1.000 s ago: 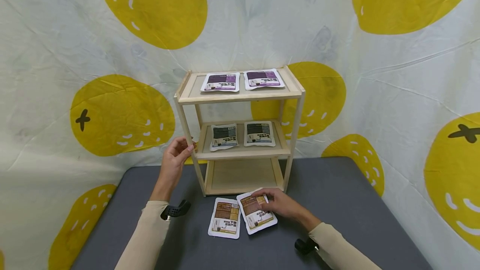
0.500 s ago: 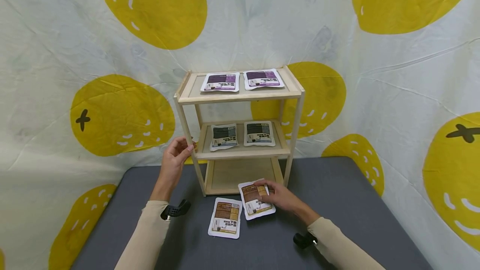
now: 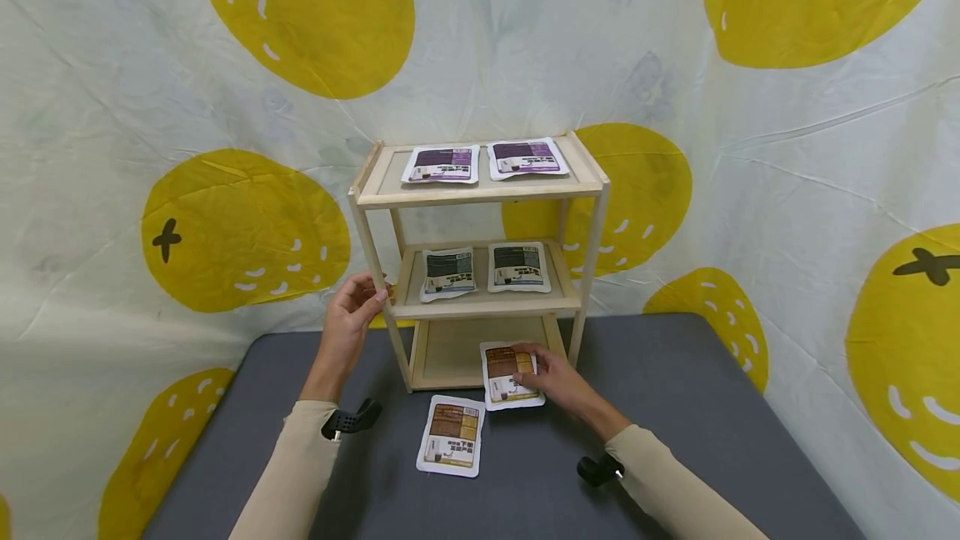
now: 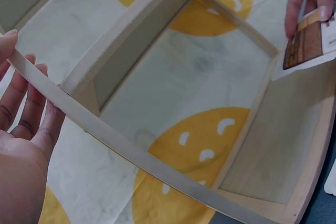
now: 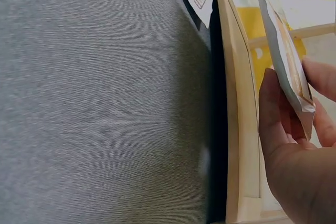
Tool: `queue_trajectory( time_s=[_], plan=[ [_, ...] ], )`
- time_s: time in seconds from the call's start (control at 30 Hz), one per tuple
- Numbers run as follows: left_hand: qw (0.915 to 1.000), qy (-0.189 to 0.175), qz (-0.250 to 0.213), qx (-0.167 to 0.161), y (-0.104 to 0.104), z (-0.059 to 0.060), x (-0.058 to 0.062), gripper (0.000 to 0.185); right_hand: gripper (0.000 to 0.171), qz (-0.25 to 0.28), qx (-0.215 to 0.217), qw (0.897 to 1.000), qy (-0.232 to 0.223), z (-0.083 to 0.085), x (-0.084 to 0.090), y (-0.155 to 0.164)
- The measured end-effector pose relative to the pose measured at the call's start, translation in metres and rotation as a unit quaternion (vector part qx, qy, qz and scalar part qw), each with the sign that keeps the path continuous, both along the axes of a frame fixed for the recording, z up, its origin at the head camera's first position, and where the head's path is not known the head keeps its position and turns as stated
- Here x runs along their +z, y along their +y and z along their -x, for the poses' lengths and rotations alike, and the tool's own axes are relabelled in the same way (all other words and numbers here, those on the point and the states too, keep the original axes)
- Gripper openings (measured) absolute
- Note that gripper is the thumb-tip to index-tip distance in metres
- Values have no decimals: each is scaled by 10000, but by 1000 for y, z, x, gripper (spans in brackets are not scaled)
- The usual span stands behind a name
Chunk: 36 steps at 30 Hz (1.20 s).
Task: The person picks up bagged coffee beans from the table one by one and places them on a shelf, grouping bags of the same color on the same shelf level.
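My right hand (image 3: 536, 371) pinches a brown-labelled white pouch (image 3: 509, 375) by its right edge, lifted at the front of the wooden shelf unit's (image 3: 480, 192) bottom shelf. In the right wrist view the pouch (image 5: 286, 51) is edge-on between thumb and fingers (image 5: 275, 124), above the shelf's front rail (image 5: 239, 103). My left hand (image 3: 371, 297) grips the unit's left front post (image 4: 105, 135), fingers (image 4: 31, 103) behind it. A second brown pouch (image 3: 452, 434) lies flat on the grey table (image 3: 675, 407) in front of the unit.
Two purple-labelled pouches (image 3: 442, 163) lie on the top shelf and two dark-labelled ones (image 3: 517, 266) on the middle shelf. The bottom shelf board (image 3: 465, 352) is bare. A cloth with yellow fruit prints (image 3: 247, 232) hangs close behind the table.
My right hand has lifted the brown pouch off the table and carried it back toward the bottom shelf. The left hand and the other pouch have stayed put.
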State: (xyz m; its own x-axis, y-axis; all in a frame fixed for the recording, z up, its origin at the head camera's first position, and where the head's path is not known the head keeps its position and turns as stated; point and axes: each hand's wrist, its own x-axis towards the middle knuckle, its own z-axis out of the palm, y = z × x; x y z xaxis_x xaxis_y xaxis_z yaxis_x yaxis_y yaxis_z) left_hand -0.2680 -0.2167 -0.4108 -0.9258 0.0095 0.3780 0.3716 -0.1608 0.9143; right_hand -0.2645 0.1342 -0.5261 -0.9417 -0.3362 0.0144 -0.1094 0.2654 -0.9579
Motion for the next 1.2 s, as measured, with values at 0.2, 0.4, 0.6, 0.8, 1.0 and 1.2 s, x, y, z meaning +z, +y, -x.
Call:
queue_trajectory(
  time_s=[0.2, 0.4, 0.6, 0.8, 1.0, 1.2],
  plan=[
    [10000, 48, -24, -47, 0, 1, 0, 27, 56, 340, 40, 9993, 137, 8, 1, -2],
    [10000, 67, 0, -25, -1, 1, -1, 32, 56, 265, -259, 9991, 208, 15, 1, -7],
    [10000, 59, -32, -40, 0, 2, -1, 34, 60, 114, -634, 9978, 167, 24, 1, -11],
    [10000, 42, -78, -18, 0, 1, -2, 30, 58, -8, -768, 9968, 212, 29, 0, -10],
    [10000, 78, -44, 6, -1, 1, -1, 34, 56, -7, -857, 9960, 253, 34, -3, -11],
    [9999, 128, -7, -10, -1, 2, -2, 30, 54, -78, -1170, 9929, 194, 36, -4, -13]
  ],
)
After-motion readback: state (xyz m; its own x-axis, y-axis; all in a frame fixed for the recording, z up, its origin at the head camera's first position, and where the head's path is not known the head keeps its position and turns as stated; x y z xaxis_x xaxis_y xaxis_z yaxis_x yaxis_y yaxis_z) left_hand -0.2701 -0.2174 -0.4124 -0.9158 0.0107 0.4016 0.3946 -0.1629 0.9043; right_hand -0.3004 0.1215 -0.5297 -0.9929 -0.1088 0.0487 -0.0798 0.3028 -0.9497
